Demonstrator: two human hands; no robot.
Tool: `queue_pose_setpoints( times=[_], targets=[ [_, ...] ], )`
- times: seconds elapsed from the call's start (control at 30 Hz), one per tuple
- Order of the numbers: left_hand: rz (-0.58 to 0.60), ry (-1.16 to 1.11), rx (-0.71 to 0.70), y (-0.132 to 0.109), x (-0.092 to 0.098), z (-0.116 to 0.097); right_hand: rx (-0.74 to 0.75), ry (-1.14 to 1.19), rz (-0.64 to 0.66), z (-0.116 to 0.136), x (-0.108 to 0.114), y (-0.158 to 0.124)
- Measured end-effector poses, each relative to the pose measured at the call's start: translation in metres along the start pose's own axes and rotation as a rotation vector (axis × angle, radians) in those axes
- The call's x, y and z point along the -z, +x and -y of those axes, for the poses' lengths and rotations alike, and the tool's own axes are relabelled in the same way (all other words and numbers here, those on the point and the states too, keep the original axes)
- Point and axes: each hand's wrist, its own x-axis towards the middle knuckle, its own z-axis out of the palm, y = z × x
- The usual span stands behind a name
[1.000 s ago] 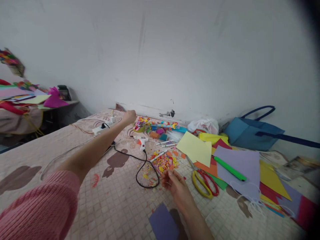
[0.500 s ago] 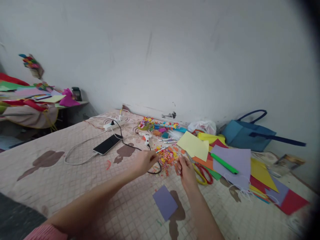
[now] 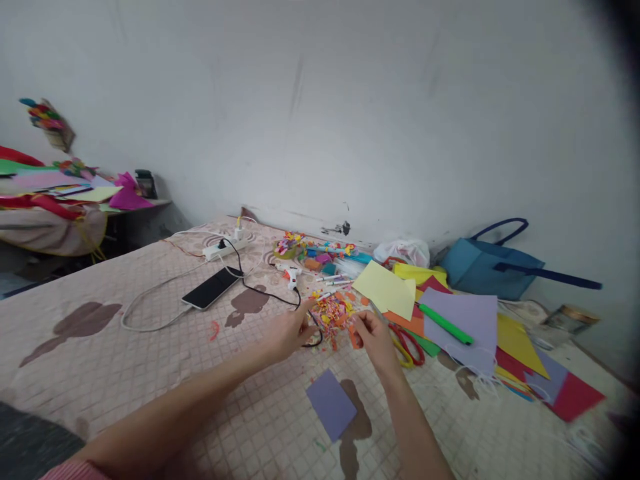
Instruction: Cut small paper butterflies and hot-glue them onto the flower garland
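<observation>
My left hand (image 3: 295, 330) is beside a heap of small coloured paper bits (image 3: 331, 315), its fingers curled together over a black cable; whatever they hold is too small to make out. On the heap's right side, my right hand (image 3: 371, 333) pinches a small orange paper piece (image 3: 355, 337). A purple paper rectangle (image 3: 331, 405) lies on the patterned cloth nearer to me. Behind my left hand lies a white glue gun (image 3: 293, 277). Scissors with yellow and red handles (image 3: 413, 347) rest just right of my right hand.
A phone (image 3: 213, 288) and a power strip (image 3: 225, 249) with cables lie to the left. Coloured sheets (image 3: 460, 313) with a green cutter (image 3: 446, 324) spread to the right, before a blue bag (image 3: 493, 267). A wall (image 3: 320, 120) stands behind.
My left hand has lowered slightly, with its fingers turned more downward. The orange piece in my right hand shows more clearly. The whole view has shifted a little.
</observation>
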Motion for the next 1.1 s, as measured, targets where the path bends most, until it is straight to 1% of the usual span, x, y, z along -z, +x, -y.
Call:
queue_pose_setpoints(
  times=[0.07,0.1,0.13,0.2,0.27,0.33,0.43,0.53,0.6,0.67,0.8,0.87,0.93,1.0,1.1],
  targets=[
    [-0.066,-0.022,0.032,0.015,0.013,0.004,0.009,-0.022,0.012,0.000,-0.001,0.000],
    [-0.140,-0.062,0.069,0.022,0.020,0.006,0.012,-0.032,0.016,-0.001,-0.002,-0.001],
    [-0.191,-0.064,0.081,0.028,0.026,0.008,0.016,-0.042,0.019,-0.001,-0.003,-0.001],
    [-0.193,-0.061,0.077,0.032,0.031,0.009,0.024,-0.064,0.017,0.000,-0.004,-0.001],
    [-0.129,-0.065,0.051,0.024,0.025,0.006,0.037,-0.087,0.008,0.001,-0.003,-0.001],
    [-0.040,-0.076,0.018,0.010,0.014,0.001,0.053,-0.116,-0.003,0.003,0.000,-0.001],
    [0.042,-0.075,-0.012,-0.007,-0.001,-0.003,0.080,-0.170,-0.026,0.008,0.007,-0.001],
    [0.097,-0.080,-0.002,-0.011,-0.005,-0.003,0.083,-0.220,-0.030,0.012,0.016,-0.002],
    [0.151,-0.092,0.005,-0.009,-0.005,-0.003,0.064,-0.243,0.021,0.015,0.020,-0.003],
    [0.230,-0.109,-0.004,-0.008,-0.005,-0.004,0.034,-0.260,0.103,0.017,0.024,-0.006],
    [0.394,-0.122,-0.044,-0.015,-0.008,-0.012,-0.026,-0.300,0.315,0.019,0.029,-0.020],
    [0.423,-0.096,-0.045,-0.022,-0.011,-0.016,-0.037,-0.331,0.405,0.016,0.029,-0.029],
    [0.405,-0.050,-0.024,-0.030,-0.016,-0.021,-0.036,-0.366,0.462,0.011,0.028,-0.037],
    [0.379,-0.010,0.001,-0.036,-0.021,-0.024,-0.027,-0.391,0.495,0.007,0.024,-0.042],
    [0.374,0.006,0.009,-0.041,-0.026,-0.028,-0.006,-0.406,0.502,0.003,0.014,-0.046]
  ],
)
